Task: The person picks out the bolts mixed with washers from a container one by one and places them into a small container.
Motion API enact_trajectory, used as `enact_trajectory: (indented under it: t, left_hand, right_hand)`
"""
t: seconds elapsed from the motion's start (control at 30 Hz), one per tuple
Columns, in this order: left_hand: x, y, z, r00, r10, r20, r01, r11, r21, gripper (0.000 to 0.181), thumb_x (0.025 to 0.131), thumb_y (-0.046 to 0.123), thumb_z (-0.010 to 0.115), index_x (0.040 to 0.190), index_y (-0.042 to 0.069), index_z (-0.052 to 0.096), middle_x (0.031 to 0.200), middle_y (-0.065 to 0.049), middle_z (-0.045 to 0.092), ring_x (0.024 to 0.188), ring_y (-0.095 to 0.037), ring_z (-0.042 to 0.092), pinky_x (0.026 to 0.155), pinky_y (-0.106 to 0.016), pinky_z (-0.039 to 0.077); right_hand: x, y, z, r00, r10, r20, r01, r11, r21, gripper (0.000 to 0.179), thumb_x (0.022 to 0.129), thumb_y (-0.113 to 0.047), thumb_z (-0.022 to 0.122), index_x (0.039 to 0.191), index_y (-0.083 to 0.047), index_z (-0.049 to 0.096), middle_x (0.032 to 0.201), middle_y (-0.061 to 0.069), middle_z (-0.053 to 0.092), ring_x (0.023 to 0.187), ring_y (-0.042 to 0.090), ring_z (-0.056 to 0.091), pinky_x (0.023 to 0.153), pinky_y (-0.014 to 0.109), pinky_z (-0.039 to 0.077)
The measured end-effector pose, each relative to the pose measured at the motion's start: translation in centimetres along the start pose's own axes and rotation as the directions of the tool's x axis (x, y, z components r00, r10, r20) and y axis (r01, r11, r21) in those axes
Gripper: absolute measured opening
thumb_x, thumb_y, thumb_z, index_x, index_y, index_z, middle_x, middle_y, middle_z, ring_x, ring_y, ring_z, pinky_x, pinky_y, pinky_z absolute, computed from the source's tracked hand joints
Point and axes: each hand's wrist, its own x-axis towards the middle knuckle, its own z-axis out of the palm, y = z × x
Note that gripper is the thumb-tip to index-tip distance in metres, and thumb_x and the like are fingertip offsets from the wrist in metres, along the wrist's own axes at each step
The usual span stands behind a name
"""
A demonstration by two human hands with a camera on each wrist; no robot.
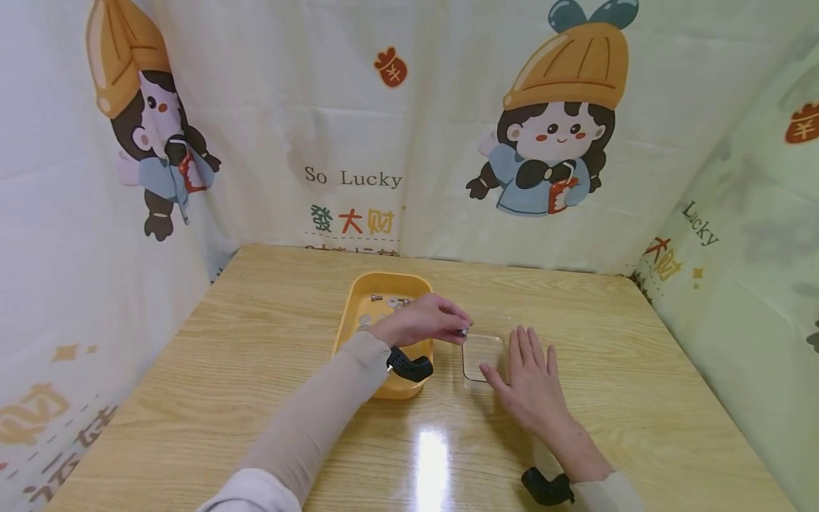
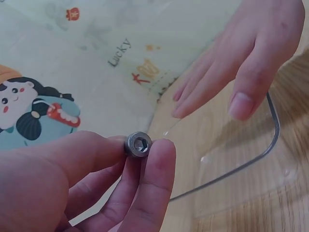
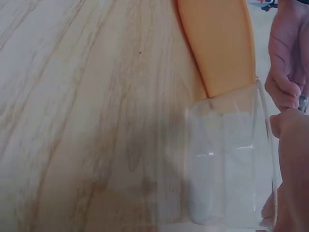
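Socket-head screw [image 2: 138,144] sits pinched in the left hand [image 1: 425,320], at ten o'clock of the clear box [image 1: 483,355]; right hand [image 1: 532,384], thumb spread, at four o'clock.

The tray [image 1: 398,389] is orange-yellow, the bolt [image 2: 138,144] grey, the table [image 1: 256,334] tan wood-grain.

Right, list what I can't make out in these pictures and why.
- Head view: the middle of the yellow tray, covered by the left hand and sleeve.
- Head view: the exact kinds of metal parts in it, too small.
- Left wrist view: the bolt's length, hidden behind its own head and the fingers.
- Right wrist view: the bolt's full shape, blurred and cut off by the right edge.
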Motion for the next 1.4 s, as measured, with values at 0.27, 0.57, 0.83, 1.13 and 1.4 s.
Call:
enact_trajectory:
  t: [0.27, 0.57, 0.83, 1.13, 1.4]
  left_hand:
    - [1.1, 0.3, 1.7, 0.999, -0.024, -0.022, 0.024, 1.0, 0.015, 0.018, 0.096, 0.004, 0.062, 0.109, -0.008, 0.068, 0.108, -0.026, 0.068, 0.076, -0.015, 0.069, 0.096, -0.043, 0.058]
    - [2.6, 0.0, 2.9, 0.996, -0.012, -0.083, 0.023, 0.992, 0.127, 0.02, 0.095, 0.005, 0.063, 0.107, -0.01, 0.069, 0.081, -0.007, 0.068, 0.067, -0.011, 0.067, 0.084, -0.036, 0.063]
    - [3.5, 0.1, 4.2, 0.983, 0.031, -0.183, 0.008, 0.978, 0.207, 0.014, 0.091, 0.002, 0.067, 0.099, -0.009, 0.072, 0.085, -0.017, 0.073, 0.064, -0.017, 0.07, 0.069, -0.029, 0.064]
    - [4.2, 0.4, 5.7, 0.973, -0.016, -0.231, 0.084, 0.955, 0.285, 0.012, 0.091, 0.0, 0.067, 0.097, -0.007, 0.074, 0.087, -0.016, 0.076, 0.072, -0.02, 0.074, 0.063, -0.023, 0.063]
    - [4.9, 0.6, 6.3, 0.958, -0.05, -0.281, 0.159, 0.911, 0.38, 0.004, 0.089, 0.001, 0.071, 0.086, -0.001, 0.074, 0.08, -0.012, 0.075, 0.07, -0.02, 0.074, 0.063, -0.025, 0.063]
  right_hand:
    - [0.1, 0.1, 0.9, 1.0, 0.004, -0.011, -0.004, 1.0, -0.001, 0.088, 0.101, -0.057, 0.043, 0.153, 0.01, 0.02, 0.163, 0.027, 0.014, 0.152, 0.044, 0.008, 0.119, 0.071, 0.006]
    - [0.2, 0.1, 1.3, 1.0, 0.003, -0.027, -0.004, 1.0, -0.016, 0.087, 0.101, -0.058, 0.04, 0.153, 0.009, 0.02, 0.163, 0.026, 0.016, 0.152, 0.042, 0.009, 0.12, 0.07, 0.007]
    - [0.1, 0.0, 1.4, 0.999, 0.0, -0.033, -0.001, 1.0, -0.021, 0.086, 0.102, -0.056, 0.041, 0.153, 0.009, 0.02, 0.163, 0.026, 0.015, 0.152, 0.042, 0.01, 0.12, 0.069, 0.008]
    - [0.0, -0.1, 1.3, 0.999, 0.007, -0.04, -0.008, 0.999, -0.042, 0.083, 0.102, -0.052, 0.043, 0.152, 0.01, 0.022, 0.163, 0.026, 0.017, 0.152, 0.042, 0.012, 0.12, 0.069, 0.011]
    - [-0.1, 0.0, 1.4, 0.999, 0.004, -0.046, -0.006, 0.999, -0.039, 0.083, 0.102, -0.052, 0.043, 0.152, 0.011, 0.022, 0.162, 0.027, 0.017, 0.152, 0.043, 0.013, 0.12, 0.07, 0.011]
